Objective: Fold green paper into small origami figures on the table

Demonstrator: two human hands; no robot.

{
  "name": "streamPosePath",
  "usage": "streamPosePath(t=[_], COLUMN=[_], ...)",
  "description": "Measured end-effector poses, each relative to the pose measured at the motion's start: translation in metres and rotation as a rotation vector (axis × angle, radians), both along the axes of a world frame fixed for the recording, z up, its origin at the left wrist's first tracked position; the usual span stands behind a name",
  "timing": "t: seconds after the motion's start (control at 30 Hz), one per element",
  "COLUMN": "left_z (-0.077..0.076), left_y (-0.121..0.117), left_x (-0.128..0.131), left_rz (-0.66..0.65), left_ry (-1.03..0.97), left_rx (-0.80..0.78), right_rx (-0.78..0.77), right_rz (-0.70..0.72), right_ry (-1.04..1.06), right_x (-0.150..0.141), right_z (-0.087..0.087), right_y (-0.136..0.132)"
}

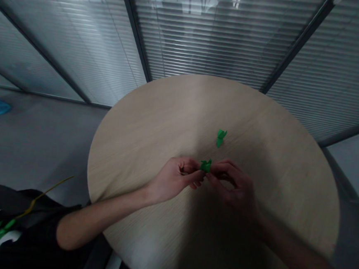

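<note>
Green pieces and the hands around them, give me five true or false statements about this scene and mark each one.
1. The left hand and the right hand are both at one small green piece. True.
2. The second green piece is in the left hand. False: it is on the table, beyond the hands.
3. The table has square corners. False: its edge is curved.
4. Slatted blinds show beyond the table. True.
5. The right hand lies flat on the table. False: it is curled, at the small green piece.
</note>
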State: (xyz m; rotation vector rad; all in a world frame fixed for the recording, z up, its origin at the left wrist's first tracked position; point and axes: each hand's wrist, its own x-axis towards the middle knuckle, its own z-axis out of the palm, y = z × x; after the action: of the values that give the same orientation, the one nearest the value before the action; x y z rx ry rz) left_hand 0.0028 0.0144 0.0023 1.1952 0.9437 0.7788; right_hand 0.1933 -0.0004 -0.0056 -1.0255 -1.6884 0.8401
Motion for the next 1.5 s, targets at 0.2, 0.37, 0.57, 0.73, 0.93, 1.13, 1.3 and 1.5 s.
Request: streamPosePath(t=[0.2,0.37,0.57,0.73,0.93,1.13,1.3,1.5], left_z=[-0.001,0.001,0.006,0.007,0.002,-0.001,0.001,0.006], left_y=[-0.002,-0.005,-0.007,-0.009,-0.007,-0.007,-0.009,-0.009], left_x=[0.000,-0.001,-0.003,-0.003,-0.002,-0.004,-0.004,-0.004], left_rz=[-0.014,0.025,0.094,0.057,0.026,0.054,0.090,0.109], left_ry=[0.023,0.070,0.209,0.224,0.145,0.122,0.167,0.201], left_rx=[0.024,0.114,0.286,0.314,0.231,0.244,0.342,0.591], right_rx=[0.021,0.106,0.302,0.328,0.346,0.377,0.239,0.033], right_rz=[0.000,0.014,0.009,0.017,0.025,0.062,0.099,-0.003], right_ry=[0.018,0.000,-0.064,-0.073,-0.095,-0.099,0.010,0.160], right_x=[-0.001,0.000,0.002,0.001,0.003,0.003,0.003,0.005], right_z=[0.004,0.004,0.004,0.005,0.004,0.006,0.013,0.010], right_y=[0.000,0.001,0.003,0.001,0.000,0.000,-0.003,-0.005])
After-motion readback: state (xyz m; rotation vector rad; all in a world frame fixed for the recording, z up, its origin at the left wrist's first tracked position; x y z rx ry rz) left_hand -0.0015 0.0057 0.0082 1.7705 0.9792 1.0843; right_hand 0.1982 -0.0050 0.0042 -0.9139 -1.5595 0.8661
